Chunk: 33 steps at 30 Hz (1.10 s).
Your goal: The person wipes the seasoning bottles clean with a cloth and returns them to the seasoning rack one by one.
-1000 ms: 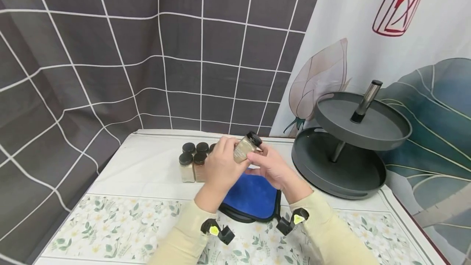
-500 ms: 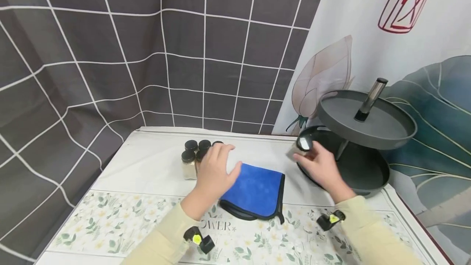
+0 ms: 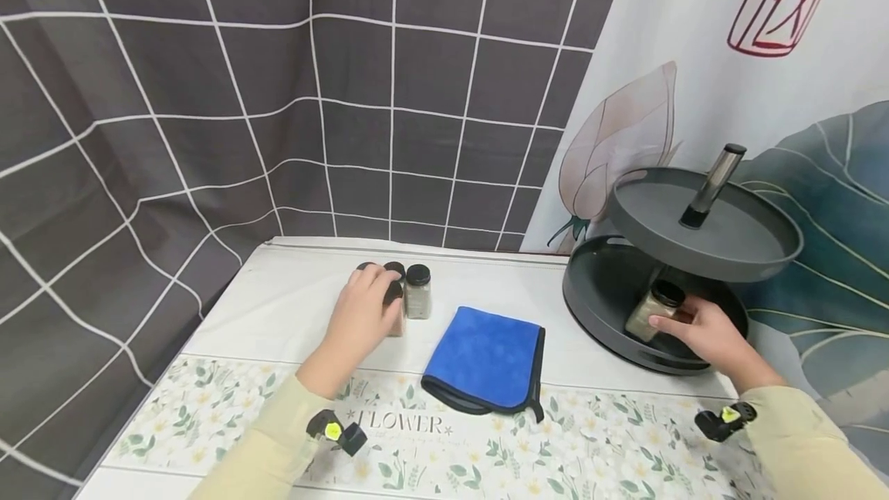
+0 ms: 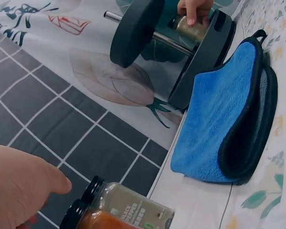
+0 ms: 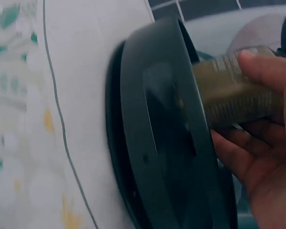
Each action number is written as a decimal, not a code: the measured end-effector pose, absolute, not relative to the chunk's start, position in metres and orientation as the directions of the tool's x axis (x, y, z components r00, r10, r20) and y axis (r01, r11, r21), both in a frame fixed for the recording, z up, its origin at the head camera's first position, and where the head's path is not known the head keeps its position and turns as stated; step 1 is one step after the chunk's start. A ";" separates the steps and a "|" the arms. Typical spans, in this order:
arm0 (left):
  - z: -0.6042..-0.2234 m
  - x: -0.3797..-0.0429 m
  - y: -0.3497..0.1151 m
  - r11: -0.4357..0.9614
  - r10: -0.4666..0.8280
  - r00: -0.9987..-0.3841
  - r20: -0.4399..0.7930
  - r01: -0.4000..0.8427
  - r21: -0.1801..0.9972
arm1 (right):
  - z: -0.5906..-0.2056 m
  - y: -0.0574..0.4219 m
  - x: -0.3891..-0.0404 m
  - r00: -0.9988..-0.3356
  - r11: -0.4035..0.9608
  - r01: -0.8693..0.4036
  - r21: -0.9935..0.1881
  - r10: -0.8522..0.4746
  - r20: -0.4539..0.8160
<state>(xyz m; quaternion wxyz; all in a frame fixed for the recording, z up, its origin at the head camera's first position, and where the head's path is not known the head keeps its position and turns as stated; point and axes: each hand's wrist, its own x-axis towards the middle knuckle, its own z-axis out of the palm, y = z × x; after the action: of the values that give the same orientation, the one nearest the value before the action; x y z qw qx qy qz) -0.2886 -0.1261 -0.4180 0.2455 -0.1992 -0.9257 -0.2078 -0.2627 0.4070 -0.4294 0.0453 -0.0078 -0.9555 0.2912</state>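
Note:
My right hand (image 3: 711,334) grips a square spice jar (image 3: 644,318) with a black lid and pale brown contents. The jar is tilted, inside the rim of the lower tier (image 3: 590,284) of a dark grey two-tier turntable; whether its base touches the tray is unclear. At the left, my left hand (image 3: 357,315) reaches over a cluster of black-lidded spice jars, hiding part of them. Its thumb is apart from the lids in the left wrist view, where a jar labelled black pepper (image 4: 128,205) stands beside an orange-red one (image 4: 102,220).
A folded blue cloth (image 3: 486,357) with black edging lies mid-table between the hands. The turntable's upper tier (image 3: 708,214), with a metal post (image 3: 715,180), overhangs the lower one. A grey gridded curtain (image 3: 430,137) hangs behind the white floral-edged tablecloth (image 3: 305,338).
The right hand has carried the spice jar from mid-table, beside the left hand, rightward into the turntable's lower tier. My left hand let go of that jar and moved left over the other jars.

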 end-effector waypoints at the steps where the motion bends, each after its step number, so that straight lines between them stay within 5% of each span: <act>1: -0.418 -0.289 -0.127 0.840 0.277 -0.803 0.528 0.469 0.273 | -0.430 0.410 -0.261 -0.997 0.826 -0.003 -0.563 0.039 0.063; 33: -0.414 -0.301 -0.139 0.873 0.291 -0.873 0.391 0.410 0.265 | -0.423 0.459 -0.250 -0.988 0.880 -0.053 -0.472 -0.116 -0.105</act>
<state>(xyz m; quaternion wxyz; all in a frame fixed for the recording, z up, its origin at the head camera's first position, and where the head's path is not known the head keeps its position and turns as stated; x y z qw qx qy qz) -0.3005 -0.1389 -0.4139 0.1720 -0.1840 -0.9523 -0.1723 -0.2500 0.4592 -0.4230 -0.0652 0.0438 -0.9674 0.2410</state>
